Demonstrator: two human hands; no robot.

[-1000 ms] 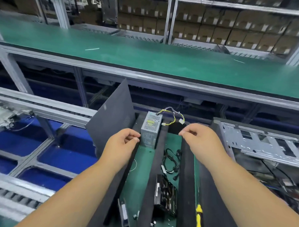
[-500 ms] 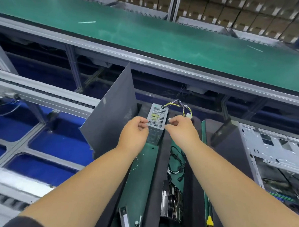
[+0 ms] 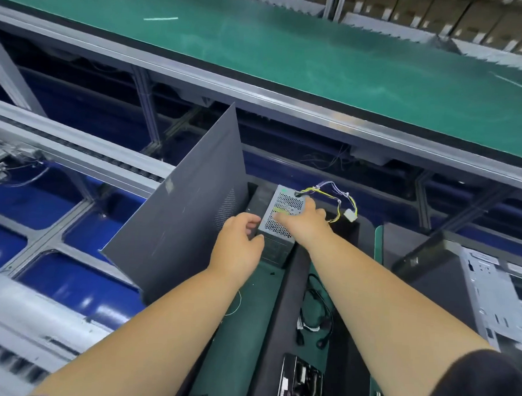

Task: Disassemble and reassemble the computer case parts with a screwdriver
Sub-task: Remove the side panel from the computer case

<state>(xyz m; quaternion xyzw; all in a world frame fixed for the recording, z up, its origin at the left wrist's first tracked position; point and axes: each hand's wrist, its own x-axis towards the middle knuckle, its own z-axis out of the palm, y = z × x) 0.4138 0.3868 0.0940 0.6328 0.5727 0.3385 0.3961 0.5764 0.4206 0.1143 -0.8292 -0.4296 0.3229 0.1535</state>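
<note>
At the far end of the green worktop [image 3: 258, 302], a grey power supply [image 3: 278, 225] stands upright between a leaning side panel [image 3: 187, 221] on its left and a dark rail [image 3: 278, 318] on its right. Right hand [image 3: 305, 222] rests on the perforated top face of the unit, fingers spread flat over the mesh. Left hand [image 3: 240, 241] is at the unit's left front corner with fingers curled; whether it actually grips the housing cannot be told from this angle. A bundle of yellow and white wires [image 3: 340, 201] leaves the top rear of the unit and ends in a white connector [image 3: 351, 215], hanging just beyond the right hand. Black cables [image 3: 317, 314] lie on the worktop nearer the person. An open computer case [image 3: 488, 297] stands at right, well apart from the unit.
</note>
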